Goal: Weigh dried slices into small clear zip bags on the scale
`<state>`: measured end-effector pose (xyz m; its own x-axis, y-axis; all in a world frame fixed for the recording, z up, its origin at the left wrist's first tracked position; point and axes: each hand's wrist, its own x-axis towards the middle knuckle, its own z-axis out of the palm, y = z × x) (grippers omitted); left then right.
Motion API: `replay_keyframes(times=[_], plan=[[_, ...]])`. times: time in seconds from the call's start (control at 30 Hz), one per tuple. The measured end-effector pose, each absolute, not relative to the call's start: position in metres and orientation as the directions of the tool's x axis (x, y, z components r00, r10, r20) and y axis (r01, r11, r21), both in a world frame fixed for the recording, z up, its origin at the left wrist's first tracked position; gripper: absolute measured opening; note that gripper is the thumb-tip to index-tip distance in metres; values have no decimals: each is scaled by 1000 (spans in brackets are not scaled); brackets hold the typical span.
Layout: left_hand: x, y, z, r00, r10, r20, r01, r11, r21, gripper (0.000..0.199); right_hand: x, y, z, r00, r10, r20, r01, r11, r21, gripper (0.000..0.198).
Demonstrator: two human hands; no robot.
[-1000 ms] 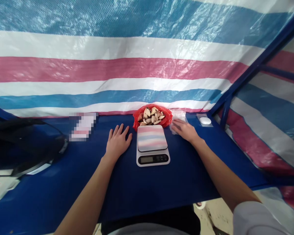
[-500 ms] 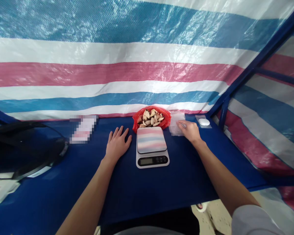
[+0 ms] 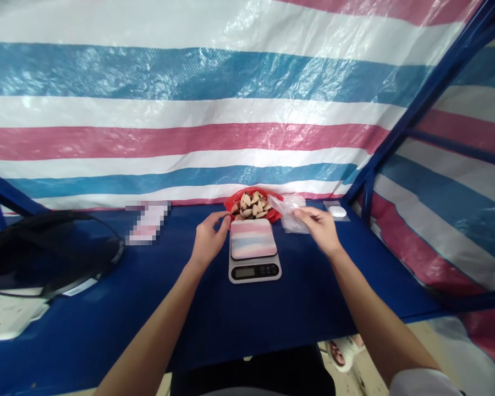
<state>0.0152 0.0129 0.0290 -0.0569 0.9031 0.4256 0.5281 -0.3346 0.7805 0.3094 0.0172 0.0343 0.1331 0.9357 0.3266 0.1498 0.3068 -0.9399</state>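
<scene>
My right hand (image 3: 320, 226) pinches a clear plastic bag (image 3: 286, 208), lifted at a slant so that its end overlaps the right side of a red plastic bag (image 3: 275, 215). More clear bags (image 3: 297, 224) lie flat beneath it. Pale, dark-edged chunks, perhaps cut mushrooms (image 3: 256, 204), fill the open red bag. At that bag's left edge, my left hand (image 3: 209, 237) has its fingers curved and a gap between thumb and forefinger; nothing shows in it. A kitchen scale (image 3: 253, 250) stands between my hands, its plate bare and its display without readable digits.
A small white round item in a clear sachet (image 3: 337, 212) lies at the back right of the blue table (image 3: 247, 316). To the left are a blurred-out paper (image 3: 148, 223), a black mesh item (image 3: 45, 247) and a white power strip (image 3: 12, 319). Striped sheeting hangs behind.
My left hand has risen off the table and moved right to the red bag's edge. My right hand has lifted a clear bag from the pile towards the left. The view has shifted slightly.
</scene>
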Motion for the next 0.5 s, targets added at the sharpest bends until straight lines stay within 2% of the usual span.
replay_keyframes(times=[0.13,0.3,0.4,0.5], plan=[[43,17,48,53,962,267,232,-272,934,42,281,19,39,11,976,218,-101,217,-971,30],[49,26,48,188,982,30,-86,-14,996,49,253,22,42,-89,979,186,-312,150,-938,29],[42,31,42,295,955,28,-191,30,981,41,243,28,39,-107,981,161,-378,110,-919,28],[34,37,40,269,961,62,-248,7,969,33,239,35,34,-115,985,126,-389,72,-919,30]])
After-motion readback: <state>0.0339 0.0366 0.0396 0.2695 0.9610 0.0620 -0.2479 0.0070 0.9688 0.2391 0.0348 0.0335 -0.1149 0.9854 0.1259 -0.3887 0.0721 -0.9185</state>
